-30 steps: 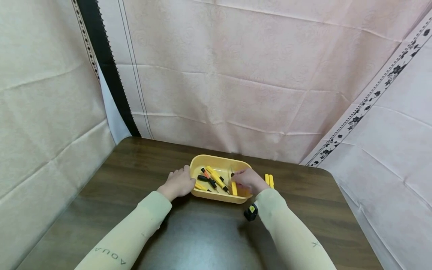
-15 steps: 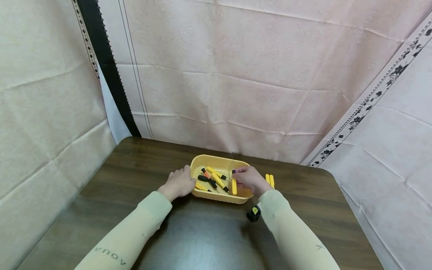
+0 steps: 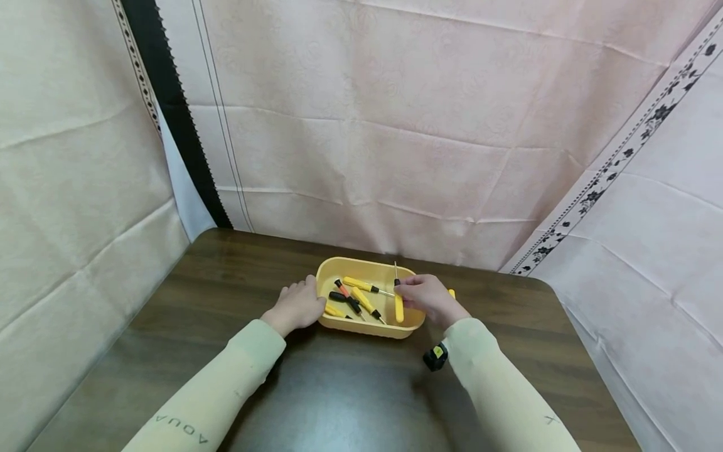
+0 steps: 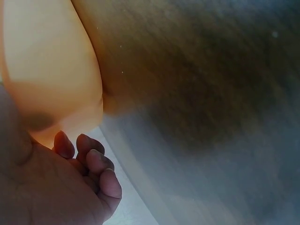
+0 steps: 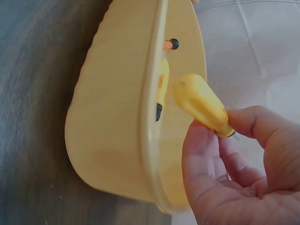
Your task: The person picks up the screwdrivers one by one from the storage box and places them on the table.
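Observation:
My right hand (image 3: 432,296) pinches a yellow-handled screwdriver (image 3: 399,307) between thumb and fingers over the right end of a yellow plastic tub (image 3: 367,329). The thin shaft points up and away. In the right wrist view the screwdriver's yellow handle (image 5: 201,101) stands apart from the tub's rim (image 5: 149,108). My left hand (image 3: 298,304) holds the tub's left end. Its fingers (image 4: 101,161) curl beside the tub wall (image 4: 51,70) in the left wrist view, where the thumb is hidden. Inside the tub lie several other tools, among them yellow screwdrivers (image 3: 366,301) and an orange-and-black one (image 3: 346,292).
Just right of the tub, a yellow object (image 3: 452,293) shows, mostly behind the right hand. A black wrist device (image 3: 435,356) is at the right cuff. The dark wooden table (image 3: 350,402) reaches back to a hanging pale cloth (image 3: 361,157).
My right hand has lifted the screwdriver and shifted slightly right. A yellow screwdriver in the tub now lies more crosswise. My left hand keeps its place at the tub's end.

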A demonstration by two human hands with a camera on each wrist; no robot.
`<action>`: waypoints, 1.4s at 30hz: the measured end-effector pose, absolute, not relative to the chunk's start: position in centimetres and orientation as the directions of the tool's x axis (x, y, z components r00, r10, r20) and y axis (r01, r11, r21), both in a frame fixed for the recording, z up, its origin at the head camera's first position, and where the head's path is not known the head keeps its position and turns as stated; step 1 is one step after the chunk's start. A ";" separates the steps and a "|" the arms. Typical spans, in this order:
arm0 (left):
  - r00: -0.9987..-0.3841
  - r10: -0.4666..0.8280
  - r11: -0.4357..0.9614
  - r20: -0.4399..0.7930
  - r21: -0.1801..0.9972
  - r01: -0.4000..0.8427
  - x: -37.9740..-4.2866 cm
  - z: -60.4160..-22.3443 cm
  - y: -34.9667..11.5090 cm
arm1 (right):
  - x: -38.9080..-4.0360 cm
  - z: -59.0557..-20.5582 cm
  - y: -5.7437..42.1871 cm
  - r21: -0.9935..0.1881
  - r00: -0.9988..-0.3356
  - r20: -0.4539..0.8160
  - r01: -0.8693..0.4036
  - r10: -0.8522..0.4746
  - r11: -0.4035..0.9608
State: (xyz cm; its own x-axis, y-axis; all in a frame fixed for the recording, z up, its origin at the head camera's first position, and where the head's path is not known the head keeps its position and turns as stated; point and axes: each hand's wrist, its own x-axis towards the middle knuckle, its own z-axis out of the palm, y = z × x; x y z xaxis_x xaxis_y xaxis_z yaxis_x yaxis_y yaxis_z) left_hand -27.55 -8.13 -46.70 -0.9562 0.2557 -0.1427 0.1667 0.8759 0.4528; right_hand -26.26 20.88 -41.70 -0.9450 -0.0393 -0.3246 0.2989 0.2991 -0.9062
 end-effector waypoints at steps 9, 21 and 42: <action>-0.951 0.266 0.891 -0.155 0.416 0.182 -27.5 -46.3 -8.3 | -26.0 -41.1 22.1 -0.917 -0.947 -0.317 0.292 -0.051 0.271; -0.960 0.275 0.923 -0.054 0.295 0.247 -28.3 -45.6 -9.1 | -26.0 -41.7 23.2 -0.923 -0.963 -0.267 0.249 -0.024 0.293; -0.920 0.376 0.907 -0.111 0.248 0.341 -28.8 -45.4 -9.4 | -24.1 -41.9 32.6 -0.942 -0.965 -0.263 0.254 -0.012 0.220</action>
State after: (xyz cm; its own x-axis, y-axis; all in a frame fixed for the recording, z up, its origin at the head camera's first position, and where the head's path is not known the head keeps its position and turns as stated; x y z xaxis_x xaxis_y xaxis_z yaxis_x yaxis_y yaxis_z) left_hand -28.80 -9.36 -45.36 -0.9199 0.3762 -0.1107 0.3410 0.9067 0.2483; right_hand -24.14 32.61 -41.88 -0.9648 -0.0123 -0.2628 0.2537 0.2203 -0.9419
